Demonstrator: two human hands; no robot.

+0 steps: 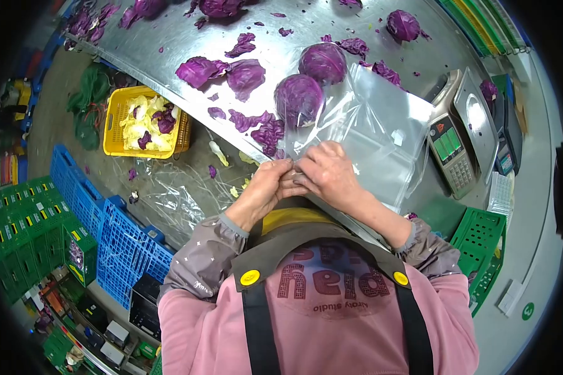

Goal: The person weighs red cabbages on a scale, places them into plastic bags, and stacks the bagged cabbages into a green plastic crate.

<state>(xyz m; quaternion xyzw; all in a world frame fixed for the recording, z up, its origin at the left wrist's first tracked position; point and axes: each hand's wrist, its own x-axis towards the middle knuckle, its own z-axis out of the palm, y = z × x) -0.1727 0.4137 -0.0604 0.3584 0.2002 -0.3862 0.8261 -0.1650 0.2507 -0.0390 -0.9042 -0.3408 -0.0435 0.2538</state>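
Observation:
At the near edge of the metal table, my left hand (266, 189) and my right hand (330, 174) meet with fingers closed. Both pinch the gathered end of a clear plastic bag (322, 132), though the fingertips partly hide the film. Inside the bag's far end sits a round red cabbage (299, 100). A second red cabbage (323, 63) rests just behind it. To the right of my right hand lies a stack of flat clear bags (385, 119). Loose purple leaves (268, 132) are left of the bagged cabbage.
A digital scale (449, 147) stands on the right. More cabbage (403, 25) and leaves (245, 78) are scattered over the metal table (169, 59). On the floor are a yellow crate (122, 149) of leaf scraps, blue pallets (122, 250) and green crates (31, 225).

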